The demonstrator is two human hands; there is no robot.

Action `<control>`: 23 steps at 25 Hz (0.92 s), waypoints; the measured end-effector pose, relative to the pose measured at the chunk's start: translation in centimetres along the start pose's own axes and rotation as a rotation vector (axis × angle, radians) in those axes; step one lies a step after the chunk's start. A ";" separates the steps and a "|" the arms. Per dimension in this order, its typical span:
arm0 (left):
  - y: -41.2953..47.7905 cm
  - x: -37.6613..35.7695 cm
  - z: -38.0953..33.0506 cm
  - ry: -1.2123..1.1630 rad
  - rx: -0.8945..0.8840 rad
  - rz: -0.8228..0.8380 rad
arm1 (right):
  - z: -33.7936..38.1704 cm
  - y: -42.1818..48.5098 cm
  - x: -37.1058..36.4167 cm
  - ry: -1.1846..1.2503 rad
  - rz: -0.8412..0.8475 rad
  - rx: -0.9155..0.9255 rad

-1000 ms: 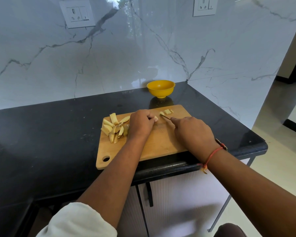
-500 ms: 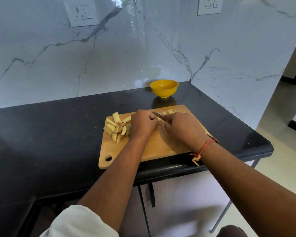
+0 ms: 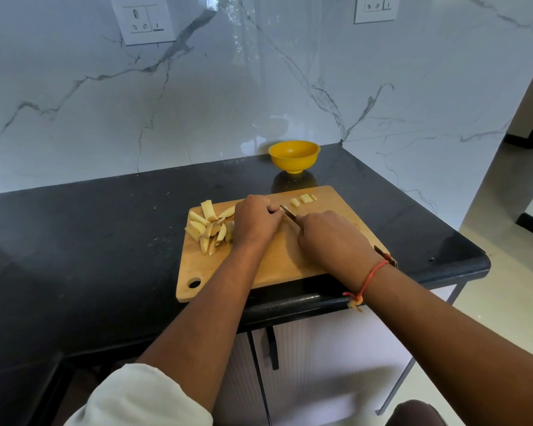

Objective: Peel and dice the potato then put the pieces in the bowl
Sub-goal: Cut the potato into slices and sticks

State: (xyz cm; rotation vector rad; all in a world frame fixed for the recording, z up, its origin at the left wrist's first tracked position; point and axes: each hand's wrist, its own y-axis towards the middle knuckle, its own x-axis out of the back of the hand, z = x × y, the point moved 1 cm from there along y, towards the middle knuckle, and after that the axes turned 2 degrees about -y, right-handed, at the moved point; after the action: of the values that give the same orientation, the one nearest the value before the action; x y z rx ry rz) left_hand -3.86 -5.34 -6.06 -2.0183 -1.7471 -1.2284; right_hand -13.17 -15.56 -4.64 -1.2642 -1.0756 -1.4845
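Wooden board [image 3: 290, 262] under both hands. Left hand [image 3: 256, 221] curled over a potato strip, hidden, pinning it for dicing; right hand [image 3: 330, 238] wrapped round knife [image 3: 288, 212], blade beside left knuckles. Uncut strips [image 3: 208, 226] piled left; diced pieces [image 3: 303, 199] far right, near bowl [image 3: 294, 155].

Pale potato strips [image 3: 208, 224] heaped, three diced bits [image 3: 303, 198] beyond, yellow bowl [image 3: 294, 153] upright

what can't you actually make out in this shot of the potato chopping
Head view, the only one:
- piece being cut: hidden under the left hand.
- knife: only a short bit of blade shows; the right hand covers the handle.
- bowl: its near rim hides part of the inside.
- potato strips: some lie behind the left hand.
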 end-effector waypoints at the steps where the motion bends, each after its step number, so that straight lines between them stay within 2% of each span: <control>1: 0.0 0.0 0.0 -0.003 0.009 -0.003 | -0.2 -0.5 0.0 -0.007 0.001 0.006; 5: 0.1 0.0 0.1 -0.002 0.019 -0.016 | -1.8 -2.5 0.0 -0.070 -0.065 0.057; 9: 0.1 -0.1 0.1 -0.035 0.022 -0.018 | -3.2 -2.5 0.3 -0.111 -0.133 0.026; 13: 0.1 -0.2 0.3 -0.070 0.041 -0.021 | -3.5 -2.4 0.5 0.041 -0.246 -0.012; 18: 0.1 -0.2 0.3 -0.086 0.048 -0.016 | -2.6 -2.3 0.2 0.208 -0.236 -0.027; 23: 0.2 -0.2 0.3 -0.070 0.043 0.002 | -1.2 -0.8 0.3 0.188 -0.228 -0.010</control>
State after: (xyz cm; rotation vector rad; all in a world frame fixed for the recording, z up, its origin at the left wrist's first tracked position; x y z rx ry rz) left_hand -3.56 -5.39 -6.33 -2.0616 -1.7860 -1.1228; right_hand -14.25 -16.55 -4.51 -1.0106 -1.1147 -1.7442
